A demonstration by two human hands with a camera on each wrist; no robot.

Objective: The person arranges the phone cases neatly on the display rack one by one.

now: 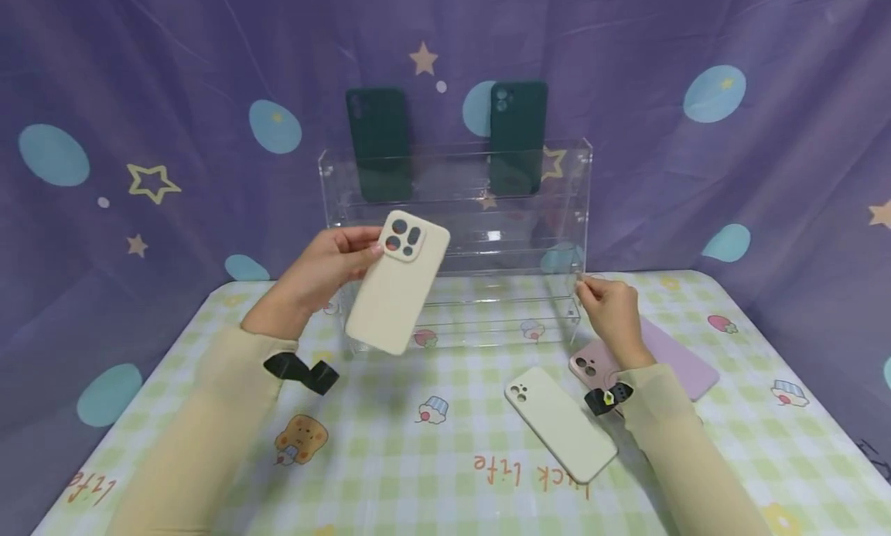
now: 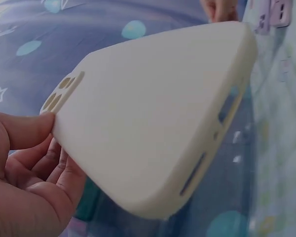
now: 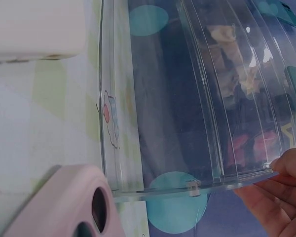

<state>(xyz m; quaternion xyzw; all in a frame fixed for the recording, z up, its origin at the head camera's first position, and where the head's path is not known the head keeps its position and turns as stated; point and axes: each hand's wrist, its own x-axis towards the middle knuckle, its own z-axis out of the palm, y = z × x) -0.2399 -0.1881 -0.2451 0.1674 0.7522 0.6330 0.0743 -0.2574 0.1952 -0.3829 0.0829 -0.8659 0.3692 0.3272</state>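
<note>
My left hand (image 1: 323, 265) pinches a cream phone case (image 1: 402, 292) near its camera cutouts, thumb on the outer back. The case is held up in front of a clear acrylic display stand (image 1: 445, 171), its back facing me and its camera end up. In the left wrist view, the bottom edge of the case with its port slots shows. At the stand's right side, my right hand (image 1: 614, 312) pinches the clear side edge between thumb and fingers; the right wrist view shows that grip too. Two dark green phone cases, one left (image 1: 381, 145) and one right (image 1: 518, 138), stand upright on the top tier.
A second cream phone case (image 1: 560, 428) lies on the checked tablecloth (image 1: 362, 459) at front right. Beside it, partly under my right wrist, lie a pink phone case (image 1: 592, 362) and a lilac one (image 1: 678, 358). A purple curtain (image 1: 174, 72) hangs behind the table.
</note>
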